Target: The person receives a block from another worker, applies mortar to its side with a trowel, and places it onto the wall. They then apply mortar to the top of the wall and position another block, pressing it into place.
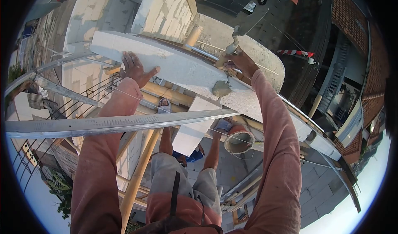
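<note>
A long white block (pixel 178 64) lies along the top of a wall in front of me. My left hand (pixel 134 68) rests on its near edge toward the left end, fingers spread and thumb apart. My right hand (pixel 242 63) is closed around the handle of a trowel (pixel 252 23), whose mortar-smeared blade points up and away over the far side of the wall. Below that hand, a lump of grey mortar (pixel 222 88) sticks to the block work near the block's right end. The wall continues to the lower right.
A metal bar (pixel 103 123) crosses in front of my forearms. Bamboo poles (pixel 139 180) stand and lie below. Near my feet are another white block (pixel 195 130) and a bucket (pixel 239 140). Red-and-white tape (pixel 295 53) hangs beyond the wall, above a drop.
</note>
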`<act>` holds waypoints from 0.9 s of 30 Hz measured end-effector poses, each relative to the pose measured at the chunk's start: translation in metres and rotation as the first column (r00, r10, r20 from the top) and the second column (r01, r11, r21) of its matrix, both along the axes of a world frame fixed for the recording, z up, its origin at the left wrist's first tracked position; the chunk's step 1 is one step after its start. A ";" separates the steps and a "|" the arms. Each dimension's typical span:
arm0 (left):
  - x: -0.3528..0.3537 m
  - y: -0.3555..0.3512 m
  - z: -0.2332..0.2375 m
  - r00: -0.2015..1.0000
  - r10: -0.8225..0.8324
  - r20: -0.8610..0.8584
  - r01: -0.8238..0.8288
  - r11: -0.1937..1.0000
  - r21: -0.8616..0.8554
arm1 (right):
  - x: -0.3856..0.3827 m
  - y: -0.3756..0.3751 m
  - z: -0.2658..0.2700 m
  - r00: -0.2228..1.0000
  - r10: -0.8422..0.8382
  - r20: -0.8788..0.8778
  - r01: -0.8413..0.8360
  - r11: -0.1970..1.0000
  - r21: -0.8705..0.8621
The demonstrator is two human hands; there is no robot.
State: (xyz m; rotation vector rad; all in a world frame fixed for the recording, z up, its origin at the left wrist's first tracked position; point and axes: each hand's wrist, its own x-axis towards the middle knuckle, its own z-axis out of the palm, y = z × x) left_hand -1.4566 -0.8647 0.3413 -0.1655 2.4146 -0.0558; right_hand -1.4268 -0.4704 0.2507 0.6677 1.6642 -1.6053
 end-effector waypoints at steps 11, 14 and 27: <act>-0.001 0.003 -0.001 0.999 0.009 0.040 -0.008 0.999 -0.039 | 0.011 0.137 0.075 0.904 0.428 -0.013 -0.377 0.810 0.449; 0.000 0.002 -0.002 0.999 -0.008 0.036 0.009 0.999 -0.034 | 0.015 0.131 0.099 0.788 0.610 0.083 -0.538 0.617 0.575; -0.004 0.003 0.000 0.995 -0.007 0.100 0.013 0.999 -0.051 | -0.011 0.075 0.077 0.351 0.934 0.073 -0.651 0.187 0.735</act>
